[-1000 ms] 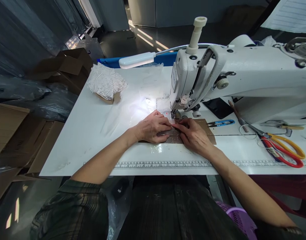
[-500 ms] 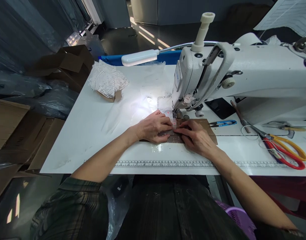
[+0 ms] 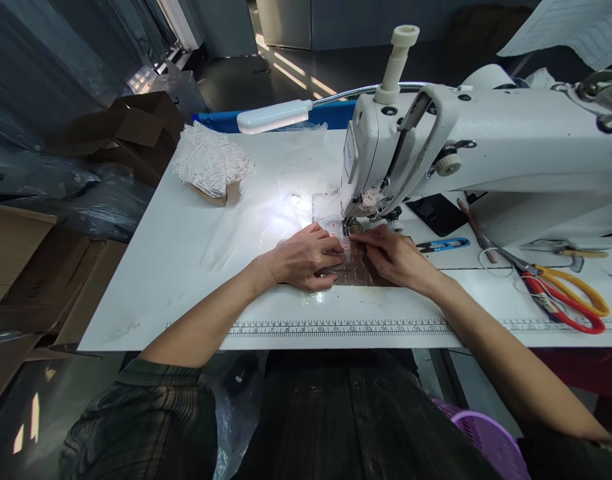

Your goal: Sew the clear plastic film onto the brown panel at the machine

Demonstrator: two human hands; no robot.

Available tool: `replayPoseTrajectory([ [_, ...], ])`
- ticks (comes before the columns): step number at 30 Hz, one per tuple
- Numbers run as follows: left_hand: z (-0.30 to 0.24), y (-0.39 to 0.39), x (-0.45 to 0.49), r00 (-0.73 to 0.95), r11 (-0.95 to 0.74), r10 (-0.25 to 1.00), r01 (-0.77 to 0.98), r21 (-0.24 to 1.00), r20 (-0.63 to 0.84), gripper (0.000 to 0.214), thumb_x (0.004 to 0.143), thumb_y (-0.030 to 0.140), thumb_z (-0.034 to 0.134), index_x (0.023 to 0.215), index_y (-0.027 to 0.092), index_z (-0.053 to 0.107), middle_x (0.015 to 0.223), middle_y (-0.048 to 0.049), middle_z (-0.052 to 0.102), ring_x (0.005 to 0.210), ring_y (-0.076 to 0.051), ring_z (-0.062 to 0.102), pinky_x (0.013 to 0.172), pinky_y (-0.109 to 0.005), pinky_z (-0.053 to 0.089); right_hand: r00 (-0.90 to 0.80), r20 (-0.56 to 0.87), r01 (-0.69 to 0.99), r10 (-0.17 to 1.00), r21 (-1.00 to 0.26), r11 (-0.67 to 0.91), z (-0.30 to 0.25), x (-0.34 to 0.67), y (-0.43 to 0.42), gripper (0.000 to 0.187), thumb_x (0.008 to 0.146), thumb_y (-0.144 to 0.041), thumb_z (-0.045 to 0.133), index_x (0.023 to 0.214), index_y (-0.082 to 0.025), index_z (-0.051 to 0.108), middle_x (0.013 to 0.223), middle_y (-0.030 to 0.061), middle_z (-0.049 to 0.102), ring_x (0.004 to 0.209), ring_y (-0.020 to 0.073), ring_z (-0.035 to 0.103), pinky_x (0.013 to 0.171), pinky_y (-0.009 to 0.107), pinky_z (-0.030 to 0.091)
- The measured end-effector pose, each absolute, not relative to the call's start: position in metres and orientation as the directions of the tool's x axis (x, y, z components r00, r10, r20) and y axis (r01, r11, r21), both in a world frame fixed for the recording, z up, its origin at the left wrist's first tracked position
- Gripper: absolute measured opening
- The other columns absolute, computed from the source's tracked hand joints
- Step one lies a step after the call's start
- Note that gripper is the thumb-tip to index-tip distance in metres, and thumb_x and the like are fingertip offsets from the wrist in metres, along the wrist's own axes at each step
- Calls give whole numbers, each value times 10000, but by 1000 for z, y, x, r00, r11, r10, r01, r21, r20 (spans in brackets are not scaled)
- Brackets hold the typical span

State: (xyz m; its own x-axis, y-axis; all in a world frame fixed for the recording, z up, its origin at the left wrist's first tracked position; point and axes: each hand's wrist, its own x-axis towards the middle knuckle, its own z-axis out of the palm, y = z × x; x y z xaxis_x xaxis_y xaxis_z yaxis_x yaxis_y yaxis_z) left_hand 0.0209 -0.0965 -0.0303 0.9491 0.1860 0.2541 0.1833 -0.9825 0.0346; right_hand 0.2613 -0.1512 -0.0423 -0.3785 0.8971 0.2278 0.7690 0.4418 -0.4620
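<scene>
My left hand (image 3: pixel 309 258) presses with bent fingers on a thin see-through sheet (image 3: pixel 326 205) with small red marks, holding it down over a brown plate (image 3: pixel 369 275). To its right, my right hand (image 3: pixel 393 257) has its index finger reaching to the sheet's edge, close beside the presser foot (image 3: pixel 347 227). The other fingers of that hand are curled under, and whether thumb and finger pinch the sheet I cannot make out. Above both hands stands the head of a white sewing machine (image 3: pixel 369 157), its needle too small to see clearly.
White lace pieces (image 3: pixel 213 160) are piled at the table's back left. A lamp (image 3: pixel 275 117) hangs over the work. Blue thread snips (image 3: pixel 443 245), large scissors (image 3: pixel 569 293) and a black flat object (image 3: pixel 439 213) lie right. A printed ruler (image 3: pixel 326 328) runs along the front edge.
My right hand has moved slightly up toward the presser foot, its index finger now straighter. My left hand stays on the sheet. The whole view has shifted a little.
</scene>
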Motion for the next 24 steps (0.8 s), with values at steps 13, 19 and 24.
replayPoseTrajectory([
  [13, -33, -95, 19, 923, -980, 180, 140, 138, 341, 222, 854, 294, 574, 1011, 204, 702, 1126, -85, 659, 982, -217, 619, 1005, -452, 421, -343, 279, 753, 897, -489, 440, -53, 264, -150, 434, 908, -188, 449, 1291, -268, 636, 1069, 66, 663, 882, 194, 643, 757, 324, 531],
  [19, -38, -93, 18, 919, -968, 212, 151, 201, 331, 244, 846, 325, 579, 1015, 201, 703, 1140, -101, 663, 939, -222, 637, 903, -436, 453, -246, 262, 760, 933, -545, 353, -52, 264, -149, 395, 916, -203, 431, 1228, -228, 672, 905, 55, 688, 758, 185, 642, 680, 309, 511],
  [24, -38, -92, 18, 915, -966, 207, 137, 217, 345, 240, 848, 328, 584, 1012, 196, 701, 1138, -105, 667, 979, -224, 640, 911, -427, 446, -310, 283, 796, 908, -445, 411, -60, 264, -150, 396, 941, -229, 425, 1264, -245, 652, 1019, 79, 670, 781, 185, 639, 706, 326, 510],
])
